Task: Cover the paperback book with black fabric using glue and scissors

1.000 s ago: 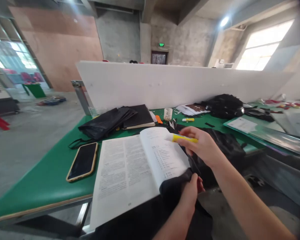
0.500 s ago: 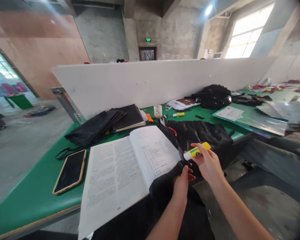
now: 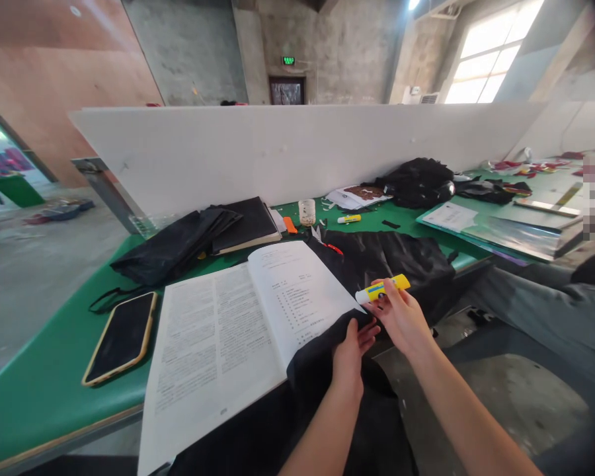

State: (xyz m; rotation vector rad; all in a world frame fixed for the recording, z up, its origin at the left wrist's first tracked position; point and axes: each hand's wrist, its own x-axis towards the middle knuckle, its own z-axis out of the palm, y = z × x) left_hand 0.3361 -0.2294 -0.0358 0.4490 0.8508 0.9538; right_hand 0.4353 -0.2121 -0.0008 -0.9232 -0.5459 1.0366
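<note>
Between the fingers of my right hand is a yellow glue stick, its white end pointing left. My left hand pinches the edge of a black cloth just below the glue stick. That cloth covers the lower right corner of an open book and hangs over the table's front edge. Behind my hands another black cloth lies spread out, with red-handled scissors at its left side.
A phone lies left of the book on the green table. Further back are a black notebook, a folded black bag, a jar and a second glue stick. A person's leg is at the right.
The camera view has shifted, moving the scene slightly left and up. My right hand has lifted the glue stick a little off the cloth edge, which my left hand still holds.
</note>
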